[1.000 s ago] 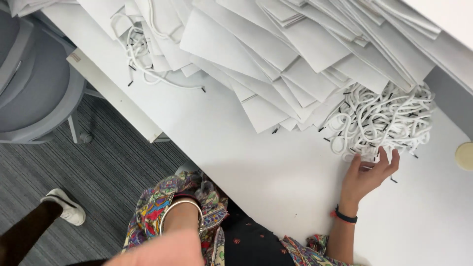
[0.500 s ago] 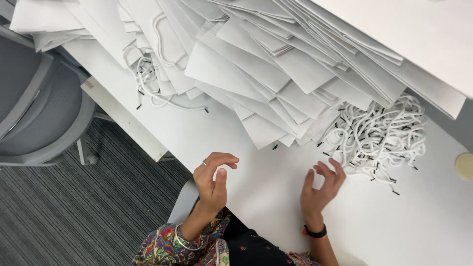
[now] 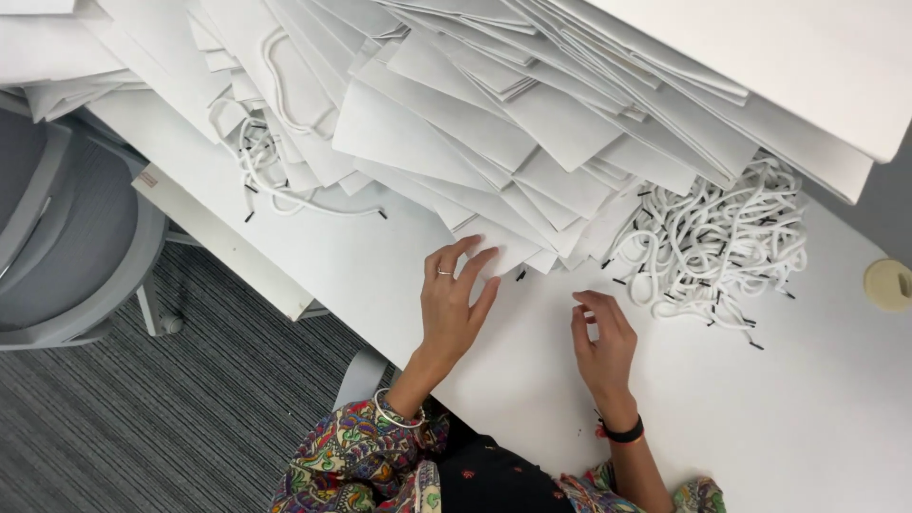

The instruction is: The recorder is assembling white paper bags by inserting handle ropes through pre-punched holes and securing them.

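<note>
The left hand (image 3: 456,304) lies flat and open, fingertips on the nearest white paper bag (image 3: 494,249). The right hand (image 3: 600,337) pinches nothing I can see, near the cords (image 3: 708,252). Pulling one bag out looks next.

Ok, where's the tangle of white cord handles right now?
In the head view, the heap of white cord handles lies on the white table at right, under the edge of the flat paper bag stack, just beyond the right hand.

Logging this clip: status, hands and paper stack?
Left hand open, fingertips on lowest white paper bag. Right hand empty, on table. White cord pile beside right hand.
</note>
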